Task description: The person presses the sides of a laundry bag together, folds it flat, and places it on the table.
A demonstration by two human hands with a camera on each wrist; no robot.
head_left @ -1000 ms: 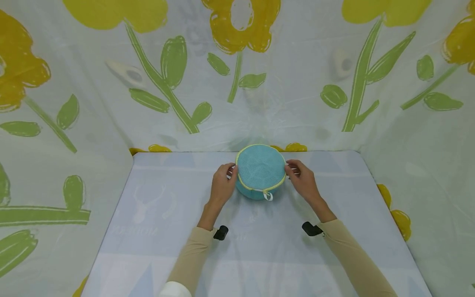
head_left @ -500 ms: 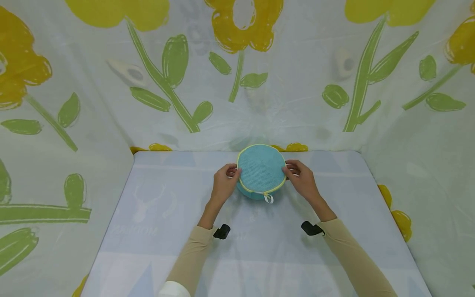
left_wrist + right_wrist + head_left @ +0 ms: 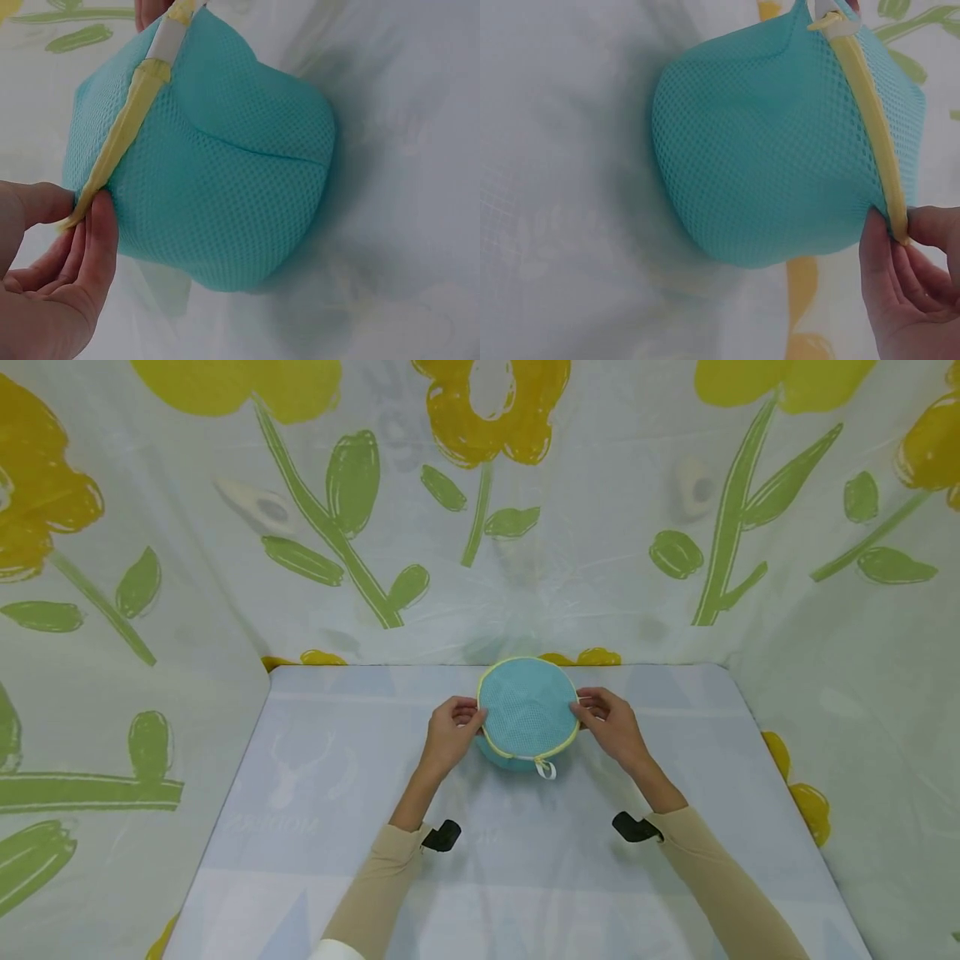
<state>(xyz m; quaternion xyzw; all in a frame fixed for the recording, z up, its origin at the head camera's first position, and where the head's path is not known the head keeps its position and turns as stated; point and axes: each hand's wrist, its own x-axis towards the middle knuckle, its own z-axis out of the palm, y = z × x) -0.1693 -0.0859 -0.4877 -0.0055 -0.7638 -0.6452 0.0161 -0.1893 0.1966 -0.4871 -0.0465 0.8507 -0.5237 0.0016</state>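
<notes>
1. A pale blue-grey tabletop point(image 3: 315, 827) with faint printed shapes sits inside three walls of white sheeting painted with large yellow flowers and green stems point(image 3: 352, 510).

2. Toward the far middle of it stands a round teal mesh pouch with a yellow trimmed rim point(image 3: 528, 714). Its flat circular face is tilted up toward the head camera, and its rounded body rests on the cloth below.

3. It looks light and soft. The wrist views show open-weave netting point(image 3: 225, 187) that dents and folds along one side, so it would probably collapse under a firm squeeze rather than hold its form. The mesh should offer good friction and nothing about it seems fragile.

4. The yellow binding point(image 3: 870, 105) appears to be the stiffest line on it, and so the surest place to take hold. A small white loop point(image 3: 545, 769) hangs at the near edge as a second option.

5. The left hand point(image 3: 450, 739) pinches the rim on the pouch's left side, thumb and fingertips point(image 3: 101, 225) closed on the yellow trim.

6. The right hand point(image 3: 611, 727) mirrors it on the right side, fingertips point(image 3: 881, 240) nipped on the same binding.

7. The pouch lies directly between the two hands, touching both. Tan sleeves point(image 3: 720, 893) run back toward the near edge, each with a small black wrist mount point(image 3: 633, 828).
</notes>
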